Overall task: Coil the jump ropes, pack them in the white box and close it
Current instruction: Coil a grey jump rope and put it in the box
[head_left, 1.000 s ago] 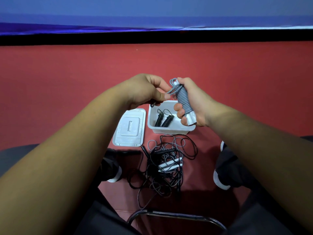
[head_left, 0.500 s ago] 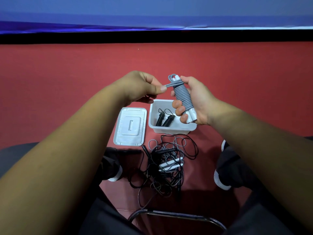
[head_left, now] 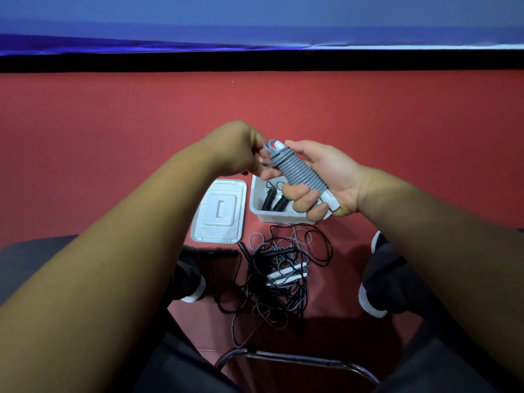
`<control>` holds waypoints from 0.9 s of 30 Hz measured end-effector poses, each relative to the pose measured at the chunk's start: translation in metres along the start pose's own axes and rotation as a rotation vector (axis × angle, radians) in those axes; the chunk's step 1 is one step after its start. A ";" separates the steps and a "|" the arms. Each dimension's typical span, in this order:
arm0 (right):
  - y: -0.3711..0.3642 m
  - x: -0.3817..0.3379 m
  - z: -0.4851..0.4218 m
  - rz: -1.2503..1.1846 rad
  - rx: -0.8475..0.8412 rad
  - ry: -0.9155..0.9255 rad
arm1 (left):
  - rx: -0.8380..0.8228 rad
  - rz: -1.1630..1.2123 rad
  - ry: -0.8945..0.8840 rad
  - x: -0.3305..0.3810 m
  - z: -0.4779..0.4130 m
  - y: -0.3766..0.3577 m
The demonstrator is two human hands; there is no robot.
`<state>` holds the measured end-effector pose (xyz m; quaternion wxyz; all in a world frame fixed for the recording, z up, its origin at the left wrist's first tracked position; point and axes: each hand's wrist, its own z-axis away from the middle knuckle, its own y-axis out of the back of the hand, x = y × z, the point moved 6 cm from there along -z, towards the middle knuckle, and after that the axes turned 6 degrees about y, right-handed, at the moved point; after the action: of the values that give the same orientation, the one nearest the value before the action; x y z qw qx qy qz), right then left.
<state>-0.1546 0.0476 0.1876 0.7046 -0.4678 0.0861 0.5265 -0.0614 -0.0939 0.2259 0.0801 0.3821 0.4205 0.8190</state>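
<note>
**Item 1. Grey jump rope** (head_left: 297,171). Wound in tight turns round its own white handles, so that the bundle is short enough for the box. It is held in the air, just above the white box and apart from it.

**Item 2. Right hand** (head_left: 326,177). Palm up, with the fingers (head_left: 303,194) curled round the lower half of the bundle. It appears to hold the bundle steady while the end is finished.

**Item 3. Left hand** (head_left: 238,148). The fingers (head_left: 256,154) are closed narrowly, pinching the rope's free end at the top of the bundle. Probably they are tucking it under a turn so the coil will not spring loose.

**Item 4. White box** (head_left: 283,218). Open, on the red floor (head_left: 368,109). Two black coiled ropes (head_left: 273,199) lie inside, and there is room beside them.

**Item 5. Lid** (head_left: 218,211). Flat on the floor, just beside the box on its left. It is within reach for closing.

**Item 6. Tangle of loose ropes** (head_left: 283,270). Black and grey with white handles, on the floor near the box and between the person's feet. None of it is coiled yet.
</note>
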 end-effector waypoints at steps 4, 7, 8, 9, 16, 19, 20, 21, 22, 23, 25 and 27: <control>-0.003 0.011 0.001 0.024 -0.092 -0.088 | 0.022 -0.079 -0.075 0.005 0.002 0.002; -0.003 0.011 0.001 0.041 -0.098 -0.097 | 0.045 -0.015 -0.116 0.005 0.003 0.005; -0.002 0.010 0.001 0.052 -0.089 -0.090 | 0.047 0.027 -0.115 0.005 0.003 0.006; -0.002 0.008 0.002 0.066 -0.079 -0.079 | 0.044 0.065 -0.113 0.004 0.004 0.008; 0.007 0.002 -0.002 0.159 0.047 -0.003 | -0.016 0.287 -0.129 0.005 0.002 0.017; 0.011 0.001 -0.003 0.189 0.114 0.017 | -0.041 0.394 -0.093 0.003 0.000 0.015; 0.013 0.001 -0.003 0.202 0.139 0.025 | -0.038 0.428 -0.085 0.004 -0.001 0.014; 0.014 0.000 -0.003 0.218 0.164 0.035 | -0.028 0.457 -0.078 0.004 -0.001 0.011; 0.015 -0.001 -0.002 0.235 0.189 0.045 | -0.016 0.488 -0.069 0.005 -0.002 0.009; 0.016 -0.002 -0.002 0.250 0.213 0.056 | -0.004 0.525 -0.059 0.005 -0.002 0.006; 0.018 -0.004 -0.001 0.262 0.250 0.071 | 0.017 0.607 -0.038 0.007 -0.003 0.003; 0.020 -0.005 -0.002 0.258 0.273 0.082 | 0.041 0.644 -0.029 0.009 -0.004 0.002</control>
<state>-0.1726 0.0433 0.1779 0.6841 -0.3739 0.2446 0.5765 -0.0698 -0.0930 0.2308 -0.1847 0.5086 0.2933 0.7881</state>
